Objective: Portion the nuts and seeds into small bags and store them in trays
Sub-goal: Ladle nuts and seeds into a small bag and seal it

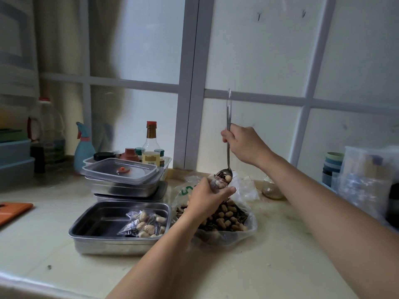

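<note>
My left hand (207, 198) grips a small clear bag (218, 184) by its neck, above a large plastic bag of peanuts and seeds (226, 221) lying open on the counter. My right hand (243, 143) holds a long metal spoon (228, 134) by its handle, nearly upright. The spoon's bowl, with nuts and seeds in it, is at the small bag's mouth. An open steel tray (97, 221) stands to the left, with a filled small bag (144, 223) lying in its right half.
Behind the open tray is a stack of steel trays with clear lids (123, 175), then sauce bottles (151, 145) and a blue spray bottle (83, 145). A small glass jar (271, 188), stacked cups (331, 167) and plastic packaging (364, 178) stand at the right. An orange board (13, 210) lies at the left edge.
</note>
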`<action>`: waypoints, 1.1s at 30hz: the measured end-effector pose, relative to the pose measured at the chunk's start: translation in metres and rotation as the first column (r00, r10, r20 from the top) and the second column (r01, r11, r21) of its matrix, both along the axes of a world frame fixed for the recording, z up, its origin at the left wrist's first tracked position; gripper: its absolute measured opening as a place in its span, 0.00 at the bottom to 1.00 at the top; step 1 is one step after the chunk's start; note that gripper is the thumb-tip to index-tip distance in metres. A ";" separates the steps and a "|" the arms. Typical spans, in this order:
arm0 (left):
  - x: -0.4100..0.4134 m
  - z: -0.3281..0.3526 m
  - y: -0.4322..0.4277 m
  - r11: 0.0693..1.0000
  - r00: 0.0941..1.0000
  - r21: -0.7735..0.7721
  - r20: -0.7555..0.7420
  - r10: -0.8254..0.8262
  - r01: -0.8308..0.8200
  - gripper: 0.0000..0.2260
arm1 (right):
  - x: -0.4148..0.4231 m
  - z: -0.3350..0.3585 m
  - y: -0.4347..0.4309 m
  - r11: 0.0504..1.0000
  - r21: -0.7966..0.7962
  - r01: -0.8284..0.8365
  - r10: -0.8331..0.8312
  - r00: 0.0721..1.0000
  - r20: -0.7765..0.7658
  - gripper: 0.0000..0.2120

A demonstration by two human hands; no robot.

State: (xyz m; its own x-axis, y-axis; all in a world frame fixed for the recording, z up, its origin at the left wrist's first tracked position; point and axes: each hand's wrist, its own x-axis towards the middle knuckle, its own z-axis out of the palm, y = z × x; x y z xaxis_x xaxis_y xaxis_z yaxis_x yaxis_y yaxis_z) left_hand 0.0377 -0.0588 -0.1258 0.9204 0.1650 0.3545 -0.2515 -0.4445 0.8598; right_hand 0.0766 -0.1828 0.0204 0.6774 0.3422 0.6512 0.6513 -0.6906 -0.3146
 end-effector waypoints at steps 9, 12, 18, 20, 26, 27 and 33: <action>-0.002 0.000 -0.003 0.997 1.000 -0.077 -0.009 0.001 -0.002 0.18 | -0.016 -0.002 0.010 0.969 -0.230 -0.096 0.135 0.978 0.161 0.13; 0.002 -0.001 -0.003 0.992 0.999 -0.115 -0.028 0.038 -0.041 0.22 | -0.021 -0.003 0.014 0.958 -0.265 -0.112 0.172 0.961 0.216 0.13; 0.002 0.002 -0.003 0.986 0.999 -0.159 -0.007 0.044 -0.045 0.24 | -0.029 -0.003 0.021 0.956 -0.286 -0.062 0.163 0.924 0.345 0.13; 0.003 0.001 -0.002 0.987 0.998 -0.149 0.017 0.054 -0.051 0.22 | -0.030 -0.002 0.021 0.960 -0.273 -0.057 0.161 0.913 0.374 0.13; 0.006 -0.001 0.000 0.994 0.993 -0.047 0.062 0.101 -0.098 0.21 | -0.025 -0.006 0.020 0.966 -0.243 -0.093 0.179 0.915 0.362 0.15; 0.005 -0.001 0.000 0.994 0.993 -0.034 0.058 0.105 -0.103 0.21 | -0.024 -0.007 0.019 0.964 -0.244 -0.106 0.189 0.918 0.348 0.15; 0.009 -0.004 -0.001 0.994 0.993 -0.040 0.058 0.102 -0.100 0.16 | -0.013 -0.009 0.009 0.995 -0.027 -0.101 0.104 0.928 0.358 0.14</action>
